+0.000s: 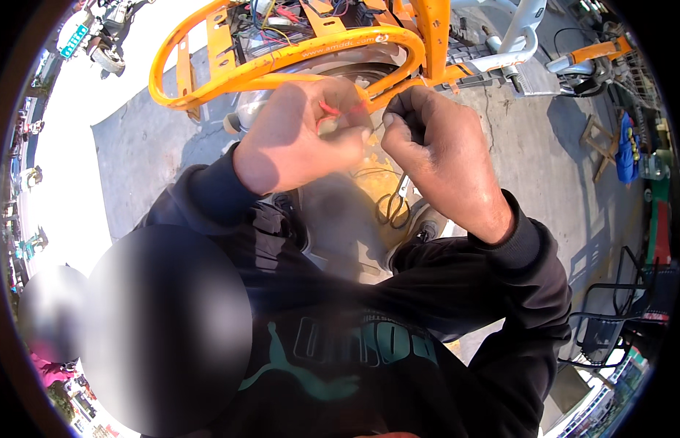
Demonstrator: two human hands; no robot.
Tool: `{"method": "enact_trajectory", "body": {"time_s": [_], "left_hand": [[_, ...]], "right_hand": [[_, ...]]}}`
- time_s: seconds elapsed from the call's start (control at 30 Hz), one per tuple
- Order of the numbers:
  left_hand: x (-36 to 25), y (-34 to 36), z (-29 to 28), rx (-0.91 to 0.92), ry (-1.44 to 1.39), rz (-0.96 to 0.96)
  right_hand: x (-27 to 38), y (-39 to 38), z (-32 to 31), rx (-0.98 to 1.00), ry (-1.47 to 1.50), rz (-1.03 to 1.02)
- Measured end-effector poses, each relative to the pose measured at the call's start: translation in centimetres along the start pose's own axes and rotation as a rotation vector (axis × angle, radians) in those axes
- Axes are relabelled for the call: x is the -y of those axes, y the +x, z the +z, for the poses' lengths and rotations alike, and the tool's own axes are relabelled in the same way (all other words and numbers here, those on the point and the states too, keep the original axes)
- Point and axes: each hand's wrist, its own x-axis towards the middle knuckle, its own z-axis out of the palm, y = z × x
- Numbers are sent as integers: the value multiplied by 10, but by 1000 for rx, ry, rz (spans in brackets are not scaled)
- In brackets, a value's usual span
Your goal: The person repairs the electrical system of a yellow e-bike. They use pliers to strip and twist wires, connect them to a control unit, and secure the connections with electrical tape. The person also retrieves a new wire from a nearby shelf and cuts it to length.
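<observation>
My left hand (300,139) is curled closed, with a thin red wire (327,109) looped through its fingers and slightly blurred by motion. Close beside it, my right hand (446,142) is closed in a pinch, thumb against the forefinger. Whatever sits between those fingertips is too small to make out. Both hands hang just in front of an orange tubular vehicle frame (281,62). Inside that frame lies a tangle of coloured wires (274,25). Scissors with black handles (393,209) rest on the ground below my right hand, near my shoe (428,226).
A grey-white and orange vehicle part (526,29) stands at the upper right. Farther right are a wooden stool (597,148), a blue item (627,150) and a black metal chair (606,321). A parked scooter (99,36) is at the far left. A blurred round shape covers the lower left.
</observation>
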Motion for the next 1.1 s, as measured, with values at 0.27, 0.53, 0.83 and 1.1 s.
{"method": "enact_trajectory", "body": {"time_s": [0.27, 0.53, 0.83, 1.1], "left_hand": [[-14, -22, -12, -54, -402, -209], [-9, -19, -7, -12, -395, -260], [0, -17, 0, 194, -500, -266], [-6, -18, 10, 205, -648, -282]], "right_hand": [[-44, -10, -32, 225, -589, 120], [-11, -19, -24, 171, 100, -165], [-2, -16, -15, 52, -180, -510], [-7, -21, -20, 20, -291, -552]]}}
